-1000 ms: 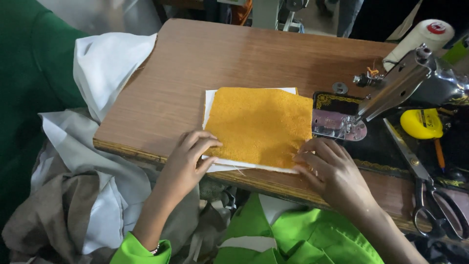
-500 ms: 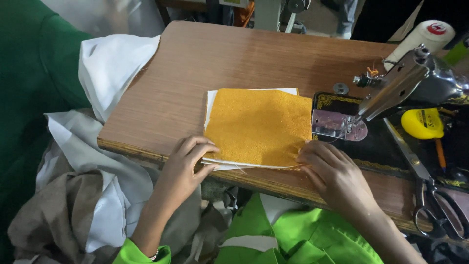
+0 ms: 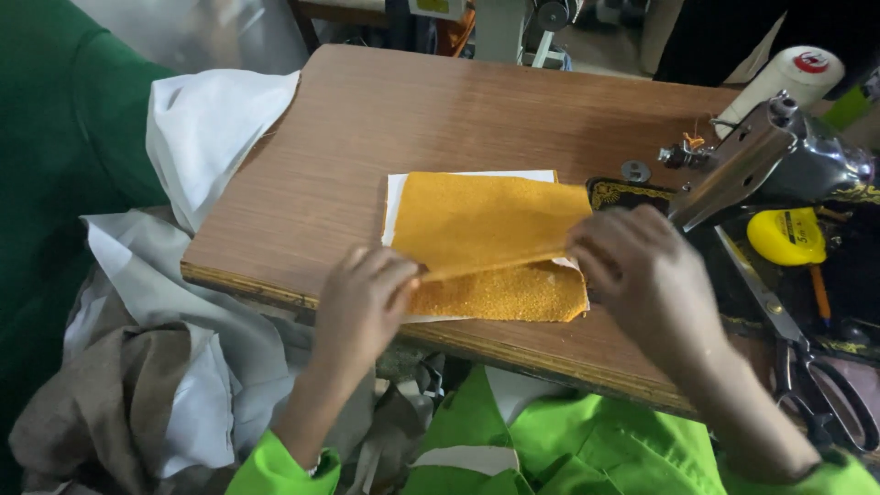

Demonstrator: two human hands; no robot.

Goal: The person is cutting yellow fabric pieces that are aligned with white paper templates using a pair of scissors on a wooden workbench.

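The fingers (image 3: 390, 275) of the left hand (image 3: 362, 307) pinched the yellow cloth (image 3: 486, 243); the right hand (image 3: 642, 270) gripped too — lifting its fold off the bench (image 3: 367, 128) to keep it straight.

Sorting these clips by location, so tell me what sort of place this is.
Most likely a tailoring or garment workshop. A sewing machine stands on a wooden table, the left hand and right hand fold an orange cloth piece, and scissors and a tape measure lie nearby.

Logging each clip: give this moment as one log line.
left hand: pinching near edge of orange fabric | right hand: lifting same edge | under: white lining | wooden table | sewing machine right
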